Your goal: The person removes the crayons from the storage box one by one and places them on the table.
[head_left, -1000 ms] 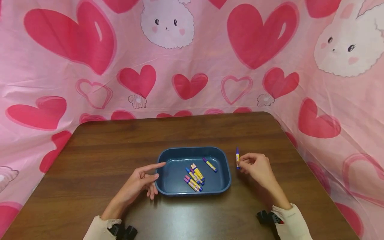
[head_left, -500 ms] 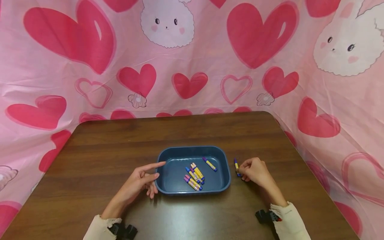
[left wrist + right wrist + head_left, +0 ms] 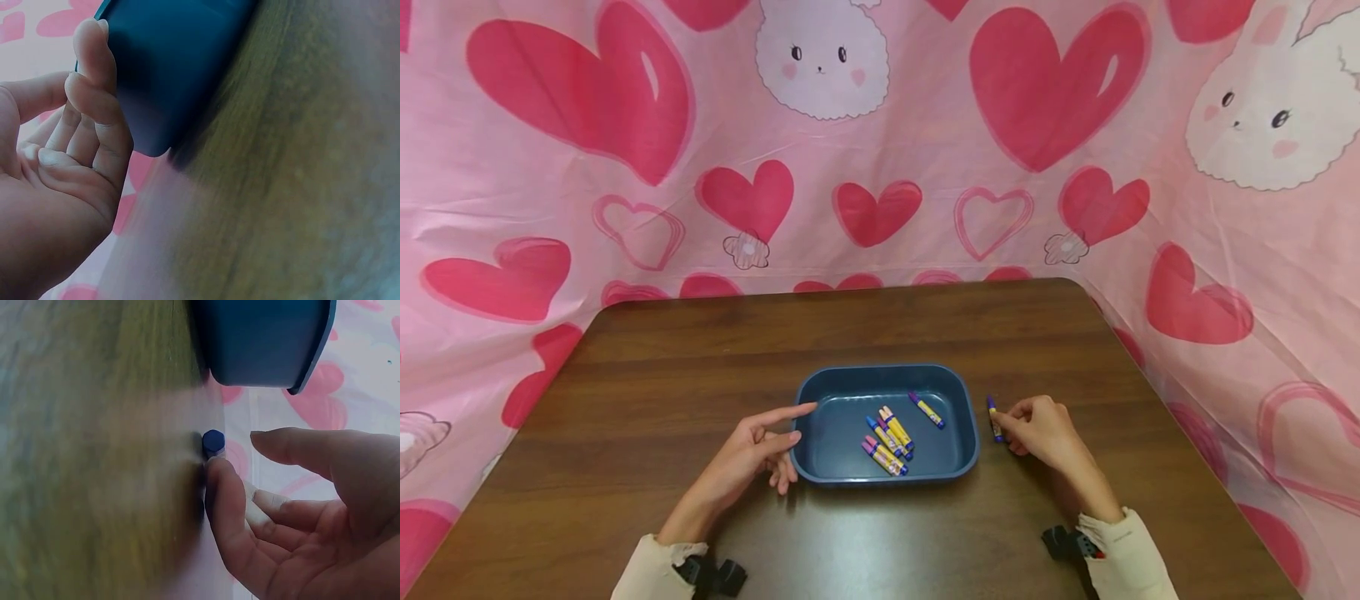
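Observation:
A dark blue tray [image 3: 820,477] stands on the table with several crayons [image 3: 889,432] in yellow wrappers lying in its right half. My left hand [image 3: 752,454] rests at the tray's left rim, its index finger stretched over the edge and the thumb close to the rim. To the right of the tray, a single purple-tipped crayon [image 3: 992,407] lies on the tabletop. My right hand [image 3: 1041,429] is beside it. In the right wrist view the index finger touches this crayon's blue end [image 3: 214,443], while the thumb stands apart from it.
The brown wooden table [image 3: 700,350] has a pink heart-patterned cloth [image 3: 880,150] hanging behind it and along its sides. Black wrist cameras [image 3: 1063,543] sit on both wrists.
My right hand has come down and toward me, laying the crayon it held upright flat on the table; the thumb is now apart from it. The left hand has stayed put.

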Demonstrator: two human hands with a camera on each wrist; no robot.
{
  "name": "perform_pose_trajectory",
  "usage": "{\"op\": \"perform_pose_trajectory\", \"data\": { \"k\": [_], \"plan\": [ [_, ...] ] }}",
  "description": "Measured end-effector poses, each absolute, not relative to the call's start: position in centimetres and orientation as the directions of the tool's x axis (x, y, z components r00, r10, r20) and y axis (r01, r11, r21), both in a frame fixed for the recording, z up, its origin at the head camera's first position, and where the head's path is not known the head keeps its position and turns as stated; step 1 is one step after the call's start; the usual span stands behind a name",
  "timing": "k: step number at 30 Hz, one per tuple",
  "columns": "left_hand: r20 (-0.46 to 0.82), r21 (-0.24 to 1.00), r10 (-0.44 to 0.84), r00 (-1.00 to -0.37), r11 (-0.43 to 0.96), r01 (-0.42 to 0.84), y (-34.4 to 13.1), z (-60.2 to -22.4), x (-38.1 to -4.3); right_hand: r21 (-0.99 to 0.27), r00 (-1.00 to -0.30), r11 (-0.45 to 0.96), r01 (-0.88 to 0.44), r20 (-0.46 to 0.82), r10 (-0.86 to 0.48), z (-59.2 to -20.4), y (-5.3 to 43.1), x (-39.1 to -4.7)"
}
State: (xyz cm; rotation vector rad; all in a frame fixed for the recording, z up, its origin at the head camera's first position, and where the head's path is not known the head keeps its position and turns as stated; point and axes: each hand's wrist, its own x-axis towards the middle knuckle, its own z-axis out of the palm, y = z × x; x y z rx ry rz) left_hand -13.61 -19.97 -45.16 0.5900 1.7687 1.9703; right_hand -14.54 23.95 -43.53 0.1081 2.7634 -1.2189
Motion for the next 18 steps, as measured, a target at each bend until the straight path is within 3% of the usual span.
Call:
{"op": "perform_pose_trajectory", "data": {
  "k": [18],
  "plan": [
    [0.025, 0.995, 0.571, -0.820, -0.091, -0.034, -19.9, -45.2, -13.7, -0.754, -0.999, 0.655, 0.044, -0.021, 0.043, -42.1, 23.7, -14.1]
  ]
}}
